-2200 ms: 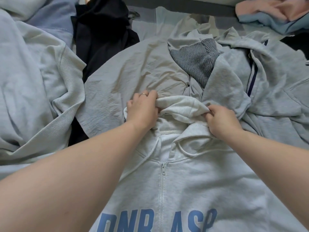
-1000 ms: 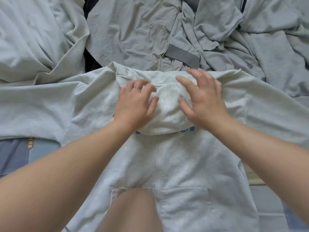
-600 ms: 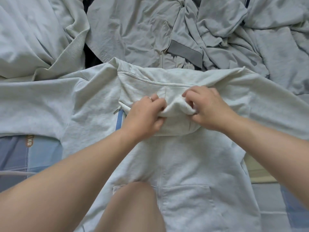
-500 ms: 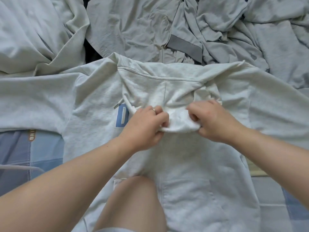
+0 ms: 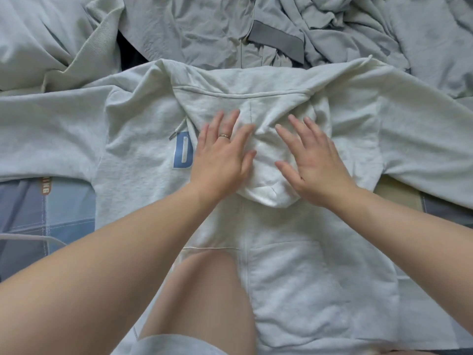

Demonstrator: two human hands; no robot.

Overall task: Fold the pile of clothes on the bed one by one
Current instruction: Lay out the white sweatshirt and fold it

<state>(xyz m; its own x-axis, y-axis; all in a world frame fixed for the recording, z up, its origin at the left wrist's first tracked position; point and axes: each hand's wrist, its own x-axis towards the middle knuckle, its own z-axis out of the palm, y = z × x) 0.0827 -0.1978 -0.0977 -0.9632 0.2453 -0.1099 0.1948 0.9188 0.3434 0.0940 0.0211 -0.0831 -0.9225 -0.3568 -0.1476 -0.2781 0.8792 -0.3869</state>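
A pale grey zip hoodie [image 5: 294, 272] lies front up on the bed, sleeves spread to both sides. Its hood [image 5: 266, 160] is folded down over the chest and hides most of the blue lettering; only a "D" [image 5: 183, 153] shows. My left hand [image 5: 222, 157], wearing a ring, presses flat on the hood's left half with fingers straight. My right hand [image 5: 309, 160] presses flat on its right half, fingers spread. Neither hand grips cloth.
Crumpled grey garments [image 5: 204, 29] lie beyond the hoodie's shoulders, with a ribbed sweatshirt [image 5: 51, 47] at far left. Blue patchwork bedding [image 5: 43, 216] shows under the left sleeve. My bare knee [image 5: 204, 298] rests on the hoodie's lower left part.
Both hands pulled the hood down over the chest while pinching it, then let go. They now lie flat on it with fingers straight.
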